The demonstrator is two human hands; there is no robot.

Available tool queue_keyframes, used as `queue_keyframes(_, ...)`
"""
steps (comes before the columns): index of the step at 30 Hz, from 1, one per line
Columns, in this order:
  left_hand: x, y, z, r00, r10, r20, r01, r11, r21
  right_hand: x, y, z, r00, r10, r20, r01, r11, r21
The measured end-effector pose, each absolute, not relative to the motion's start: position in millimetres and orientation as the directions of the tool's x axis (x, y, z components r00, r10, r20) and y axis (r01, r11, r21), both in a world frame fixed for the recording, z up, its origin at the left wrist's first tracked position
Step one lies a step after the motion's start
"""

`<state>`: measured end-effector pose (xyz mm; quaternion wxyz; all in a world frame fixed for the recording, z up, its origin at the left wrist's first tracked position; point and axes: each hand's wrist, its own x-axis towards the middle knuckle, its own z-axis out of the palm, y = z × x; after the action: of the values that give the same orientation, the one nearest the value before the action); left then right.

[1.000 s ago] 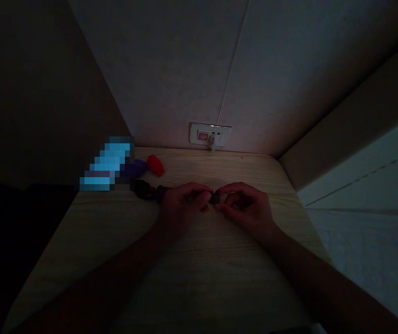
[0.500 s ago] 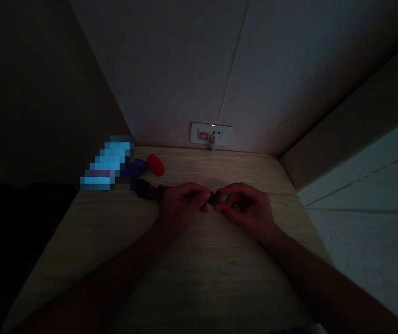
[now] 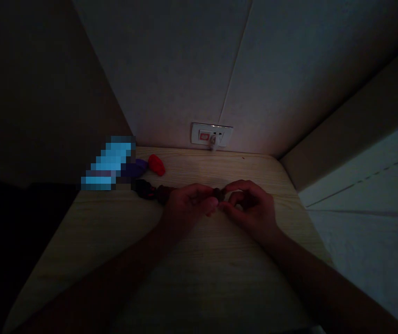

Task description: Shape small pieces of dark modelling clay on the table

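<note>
Over the table, my left hand and my right hand meet at a small dark lump, perhaps modelling clay. Left fingers and thumb close on its left side. On its right side, my right thumb and index finger pinch close to it, the other fingers curled. A dark reddish-brown piece lies by my left wrist, partly hidden by the hand. Beside it is a black lump with a reddish spot. Behind these sit a red lump and a purple one. Dim light hides fine detail.
The pale wooden tabletop has rounded back corners and meets a wall. On that wall is a socket panel with a red switch and a plug. A bright, pixelated screen-like object stands at the left. A light panel borders the right side.
My left hand has shifted slightly right, its thumb now nearer my right thumb. The small dark lump has moved a little up and right. More of the reddish-brown piece shows.
</note>
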<state>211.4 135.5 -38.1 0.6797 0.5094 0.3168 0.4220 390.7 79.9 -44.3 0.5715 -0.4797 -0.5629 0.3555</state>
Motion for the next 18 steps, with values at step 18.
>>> queue_keyframes(18, 210, 135, -40, 0.481, 0.875, -0.055, -0.157, 0.147, 0.977, 398, 93, -45, -0.056, 0.997, 0.052, -0.334, 0.031, -0.942)
